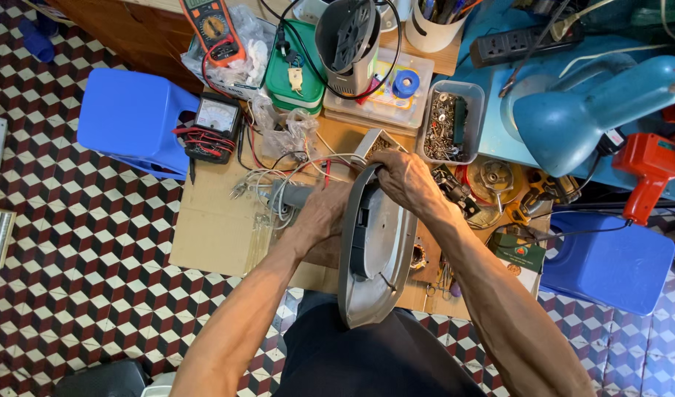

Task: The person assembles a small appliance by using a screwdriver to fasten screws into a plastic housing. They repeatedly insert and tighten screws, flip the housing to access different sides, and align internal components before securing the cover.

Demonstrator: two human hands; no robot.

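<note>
Both hands grip the grey metal clothes-iron body (374, 250), held on edge over the lap: left hand (319, 217) closed on its flank, right hand (405, 179) clamped over its tip. Disassembly appears underway; cardboard work mat (212, 220), clear screw box (449, 121) lie beyond.

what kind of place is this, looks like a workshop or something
Probably a small appliance or electrical repair spot, set low over a tiled floor. Both hands hold an opened clothes iron; two multimeters, a tub of loose screws and a red power drill lie around it.
</note>
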